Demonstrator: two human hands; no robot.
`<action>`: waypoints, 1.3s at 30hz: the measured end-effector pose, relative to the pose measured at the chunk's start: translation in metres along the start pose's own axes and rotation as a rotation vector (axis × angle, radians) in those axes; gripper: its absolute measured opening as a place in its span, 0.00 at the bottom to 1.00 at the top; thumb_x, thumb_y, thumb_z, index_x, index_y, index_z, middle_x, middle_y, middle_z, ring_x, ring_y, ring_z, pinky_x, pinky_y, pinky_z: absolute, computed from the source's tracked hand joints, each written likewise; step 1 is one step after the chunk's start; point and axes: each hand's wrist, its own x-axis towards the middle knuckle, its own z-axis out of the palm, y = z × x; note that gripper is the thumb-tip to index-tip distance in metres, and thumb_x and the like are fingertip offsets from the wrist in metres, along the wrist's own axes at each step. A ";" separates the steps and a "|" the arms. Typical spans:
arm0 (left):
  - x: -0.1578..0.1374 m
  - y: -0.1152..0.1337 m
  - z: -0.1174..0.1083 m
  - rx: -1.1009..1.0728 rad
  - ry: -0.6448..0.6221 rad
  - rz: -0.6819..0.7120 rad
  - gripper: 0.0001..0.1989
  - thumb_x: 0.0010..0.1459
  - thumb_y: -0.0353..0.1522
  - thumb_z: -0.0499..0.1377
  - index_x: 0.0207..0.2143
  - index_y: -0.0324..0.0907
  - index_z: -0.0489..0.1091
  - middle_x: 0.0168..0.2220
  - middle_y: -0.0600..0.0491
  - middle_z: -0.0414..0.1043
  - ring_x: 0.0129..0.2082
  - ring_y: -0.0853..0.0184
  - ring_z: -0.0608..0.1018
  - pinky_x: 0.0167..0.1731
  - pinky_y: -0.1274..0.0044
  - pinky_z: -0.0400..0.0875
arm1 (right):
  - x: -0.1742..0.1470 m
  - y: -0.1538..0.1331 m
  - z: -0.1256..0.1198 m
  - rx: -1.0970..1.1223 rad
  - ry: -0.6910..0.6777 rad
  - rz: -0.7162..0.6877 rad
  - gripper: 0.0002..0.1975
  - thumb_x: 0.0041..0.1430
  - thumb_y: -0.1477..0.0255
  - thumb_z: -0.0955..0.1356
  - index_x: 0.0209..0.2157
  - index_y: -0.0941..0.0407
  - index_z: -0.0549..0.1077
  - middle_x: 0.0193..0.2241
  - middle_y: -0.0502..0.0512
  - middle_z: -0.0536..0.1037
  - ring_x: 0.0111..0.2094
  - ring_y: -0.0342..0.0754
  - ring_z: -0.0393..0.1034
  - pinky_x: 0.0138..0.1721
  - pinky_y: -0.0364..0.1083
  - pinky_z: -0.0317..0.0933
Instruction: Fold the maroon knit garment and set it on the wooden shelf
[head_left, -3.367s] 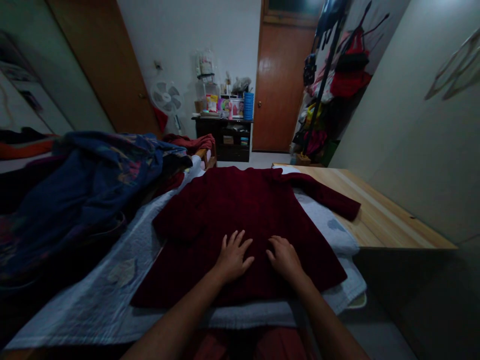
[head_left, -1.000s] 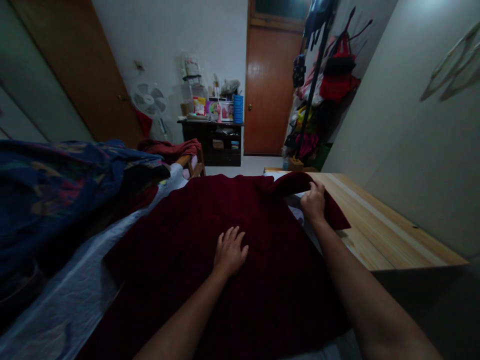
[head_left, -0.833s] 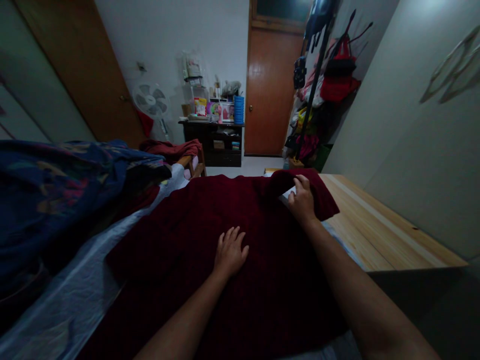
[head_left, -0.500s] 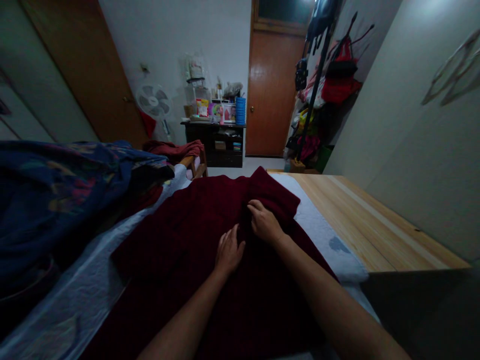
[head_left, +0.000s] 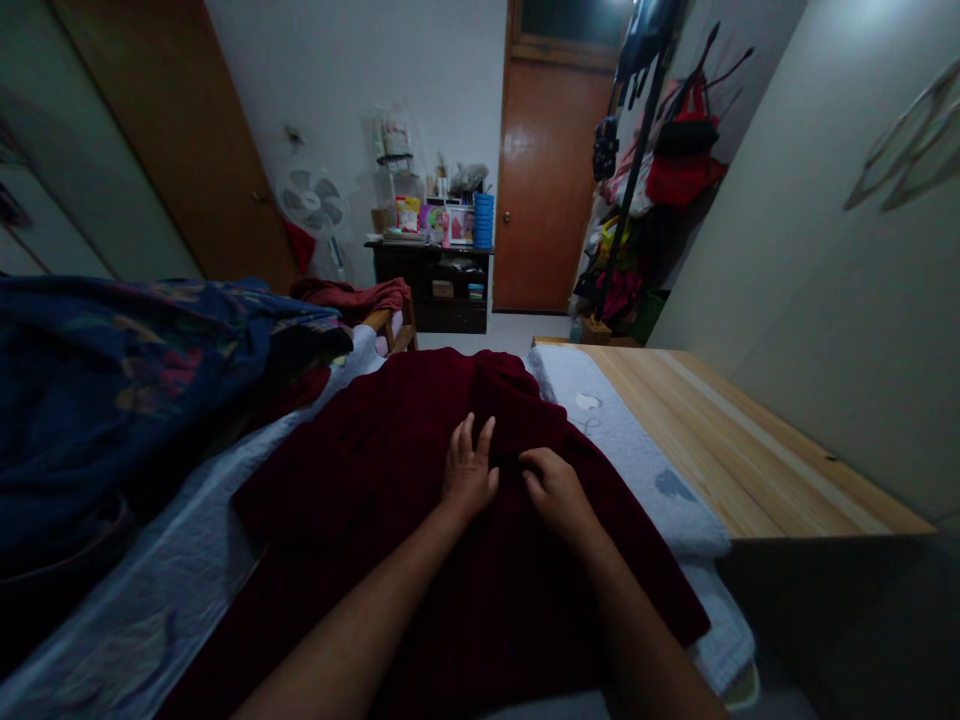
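Observation:
A dark red garment (head_left: 390,450) with sleeves lies spread over the bed, its far right part folded inward. My left hand (head_left: 470,470) rests on top of the cloth near the middle, fingers spread and nothing held. Just to its right, my right hand (head_left: 555,488) is closed in a pinch on the garment, below the folded part. The cloth under both palms is hidden, and its darkness makes seams hard to see.
A pale patterned bed cover (head_left: 630,430) shows along both sides. Blue floral cloth (head_left: 150,370) is heaped at the left. A wooden board (head_left: 720,440) borders the right side. Beyond the bed stand a fan (head_left: 312,200), a dark cabinet (head_left: 390,275) and a door (head_left: 551,190).
My right hand has drawn back toward me, and the garment's right fold has shifted left and inward, baring more bed cover. My left hand has moved slightly forward with fingers spread.

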 end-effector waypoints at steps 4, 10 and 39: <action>0.017 0.017 0.004 0.206 -0.119 0.154 0.41 0.48 0.25 0.62 0.63 0.52 0.54 0.69 0.48 0.38 0.67 0.46 0.41 0.62 0.56 0.47 | -0.020 0.020 -0.042 -0.341 0.176 0.178 0.15 0.57 0.74 0.62 0.46 0.60 0.72 0.49 0.65 0.71 0.52 0.56 0.64 0.55 0.54 0.56; 0.044 0.013 0.011 0.282 -0.242 -0.153 0.40 0.50 0.28 0.62 0.64 0.51 0.51 0.69 0.43 0.37 0.63 0.40 0.55 0.51 0.58 0.65 | -0.047 0.040 -0.075 -0.550 -0.073 0.483 0.23 0.58 0.68 0.65 0.53 0.62 0.65 0.44 0.67 0.74 0.47 0.58 0.68 0.47 0.52 0.59; 0.091 -0.101 -0.076 -0.495 0.231 -0.548 0.15 0.49 0.28 0.54 0.42 0.40 0.68 0.35 0.52 0.75 0.36 0.66 0.74 0.38 0.77 0.69 | -0.064 -0.054 -0.025 -0.055 -0.651 0.103 0.34 0.51 0.62 0.69 0.59 0.59 0.65 0.50 0.64 0.75 0.49 0.56 0.71 0.47 0.47 0.63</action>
